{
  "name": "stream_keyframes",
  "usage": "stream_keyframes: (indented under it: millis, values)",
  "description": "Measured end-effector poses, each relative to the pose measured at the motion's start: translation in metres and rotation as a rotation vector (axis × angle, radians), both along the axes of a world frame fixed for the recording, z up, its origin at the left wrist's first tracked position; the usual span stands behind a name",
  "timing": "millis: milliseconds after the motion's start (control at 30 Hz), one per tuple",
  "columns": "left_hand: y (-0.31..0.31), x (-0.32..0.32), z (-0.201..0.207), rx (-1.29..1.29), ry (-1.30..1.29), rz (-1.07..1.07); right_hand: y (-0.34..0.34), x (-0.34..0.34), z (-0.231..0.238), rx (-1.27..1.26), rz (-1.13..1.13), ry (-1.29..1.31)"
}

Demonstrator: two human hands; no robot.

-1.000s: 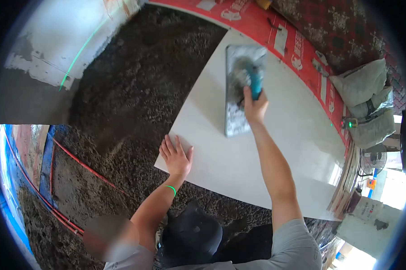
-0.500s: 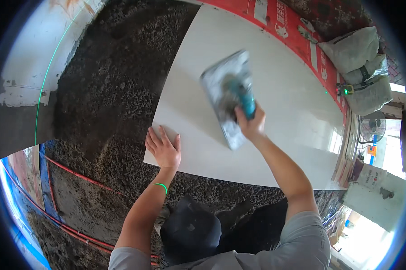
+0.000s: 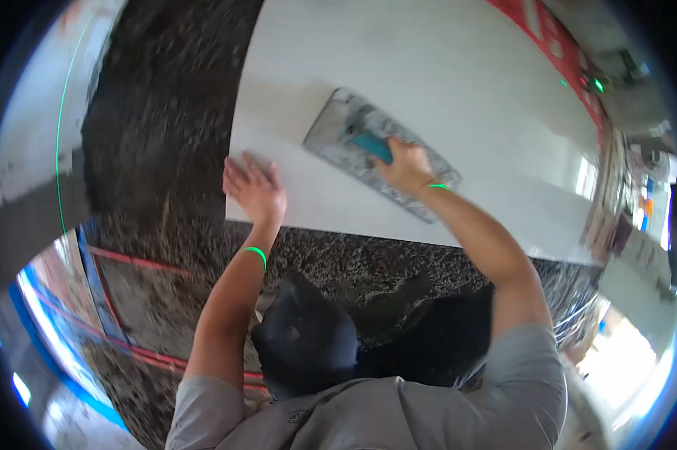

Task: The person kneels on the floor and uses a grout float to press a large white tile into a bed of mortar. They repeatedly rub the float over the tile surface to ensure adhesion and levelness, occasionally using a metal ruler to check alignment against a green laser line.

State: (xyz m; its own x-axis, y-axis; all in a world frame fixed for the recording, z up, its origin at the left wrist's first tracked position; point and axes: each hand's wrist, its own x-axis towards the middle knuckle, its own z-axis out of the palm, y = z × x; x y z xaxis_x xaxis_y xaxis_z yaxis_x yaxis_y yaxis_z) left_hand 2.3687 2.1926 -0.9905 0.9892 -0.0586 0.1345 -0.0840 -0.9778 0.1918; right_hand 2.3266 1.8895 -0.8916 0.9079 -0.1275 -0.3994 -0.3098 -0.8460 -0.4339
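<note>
A large glossy white tile (image 3: 473,82) lies over dark, rough wet mortar (image 3: 166,82). My left hand (image 3: 256,191) rests open on the tile's near left corner, fingers spread, the outer ones at the left edge. In my right hand (image 3: 409,166) is the turquoise handle of a rectangular hand float (image 3: 353,124). The float's grey, mortar-smeared plate is slanted across the near middle of the tile, broad side down. Whether its whole underside touches the tile I cannot tell. Fingers partly hide the handle.
Red pipes (image 3: 139,259) run over the rough floor at the left. A green laser line (image 3: 58,150) crosses the left wall and both my forearms. Red-and-white packaging (image 3: 552,45) borders the tile's far right side. A dark rounded form (image 3: 304,337) sits below my arms.
The float has gone from a steep, blurred slant to lying broadside over the tile, turned and nearer my left hand's level. My left hand stays on the corner. The whole view has shifted.
</note>
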Motion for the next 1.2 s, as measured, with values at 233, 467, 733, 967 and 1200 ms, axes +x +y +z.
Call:
stream_keyframes:
  millis: [233,467,733,967,1200]
  values:
    - [0.039,-0.007,-0.063,0.068,-0.28,-0.093,0.004,-0.003,0.002,0.087,0.091,0.053]
    - [0.02,0.004,-0.046,0.222,-0.124,-0.022,-0.098,-0.165,0.066,0.161,-0.163,-0.391]
    - [0.052,-0.046,0.004,0.149,-0.029,-0.743,-0.086,-0.64,0.092,-0.132,-1.699,-0.353]
    - [0.022,-0.076,0.04,0.245,0.516,-0.83,0.079,-0.824,0.07,-0.208,-2.411,-0.211]
    - [-0.007,-0.074,0.075,0.388,0.949,-0.569,0.115,-0.936,0.068,-0.372,-2.78,-0.157]
